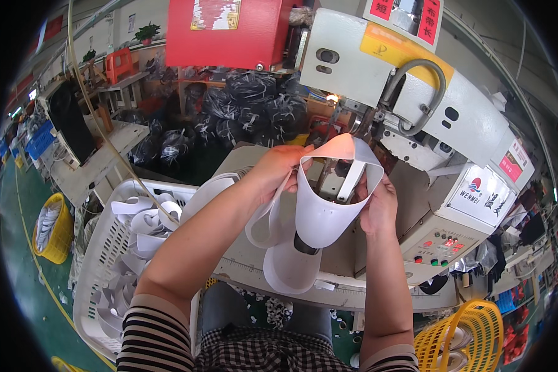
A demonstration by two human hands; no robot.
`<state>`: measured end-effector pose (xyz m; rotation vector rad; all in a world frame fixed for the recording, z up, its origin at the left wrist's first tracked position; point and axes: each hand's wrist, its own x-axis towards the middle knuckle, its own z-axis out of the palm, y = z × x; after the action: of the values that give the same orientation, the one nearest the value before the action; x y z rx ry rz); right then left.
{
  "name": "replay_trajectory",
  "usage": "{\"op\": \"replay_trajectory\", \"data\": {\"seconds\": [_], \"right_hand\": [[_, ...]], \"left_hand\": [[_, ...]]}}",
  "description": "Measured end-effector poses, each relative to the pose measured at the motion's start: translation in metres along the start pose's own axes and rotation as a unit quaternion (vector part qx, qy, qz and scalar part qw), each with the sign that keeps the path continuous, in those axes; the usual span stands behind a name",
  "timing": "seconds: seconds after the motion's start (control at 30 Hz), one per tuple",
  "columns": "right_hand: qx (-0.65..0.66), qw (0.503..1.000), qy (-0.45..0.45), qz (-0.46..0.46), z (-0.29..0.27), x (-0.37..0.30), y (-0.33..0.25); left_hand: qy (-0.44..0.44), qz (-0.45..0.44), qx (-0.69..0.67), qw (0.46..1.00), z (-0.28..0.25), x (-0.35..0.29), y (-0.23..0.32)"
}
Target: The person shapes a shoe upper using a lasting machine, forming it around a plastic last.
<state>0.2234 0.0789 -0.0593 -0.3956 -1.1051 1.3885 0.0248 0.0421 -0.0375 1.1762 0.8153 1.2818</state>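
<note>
A white curved sheet piece (325, 222), bent into an open loop, is held up between my two hands under the head of a grey-white industrial machine (347, 68). My left hand (284, 168) closes on its upper left edge. On the right side, my right hand (379, 208) grips the same piece, its fingers partly hidden behind the edge. A second white looped piece (263, 228) hangs just below my left hand; whether that hand also holds it I cannot tell. Lower down, another white piece (291, 273) sits at the front of the machine's worktable.
A white slatted basket (96, 310) with several curled white pieces stands at my left. Yellow baskets are on the floor at far left (61, 239) and lower right (493, 335). The control panel (437, 245) is right of my right hand. Black bags (248, 102) pile up behind.
</note>
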Motion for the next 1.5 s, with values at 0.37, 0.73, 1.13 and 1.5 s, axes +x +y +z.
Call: {"op": "replay_trajectory", "data": {"seconds": [0.37, 0.73, 1.13, 1.5], "right_hand": [[-0.043, 0.994, 0.097, 0.034, 0.006, -0.004, 0.012], [-0.228, 0.955, 0.143, 0.126, -0.029, -0.037, 0.061], [-0.576, 0.812, 0.064, 0.067, -0.046, -0.063, 0.09], [-0.551, 0.834, 0.018, 0.011, -0.079, -0.052, 0.116]], "left_hand": [[-0.037, -0.109, -0.084, 0.99, 0.004, -0.012, -0.001], [0.059, -0.171, 0.011, 0.983, -0.008, -0.025, -0.066], [0.164, -0.113, 0.276, 0.94, -0.016, -0.044, -0.122], [0.201, -0.201, 0.131, 0.95, -0.018, -0.025, -0.125]]}}
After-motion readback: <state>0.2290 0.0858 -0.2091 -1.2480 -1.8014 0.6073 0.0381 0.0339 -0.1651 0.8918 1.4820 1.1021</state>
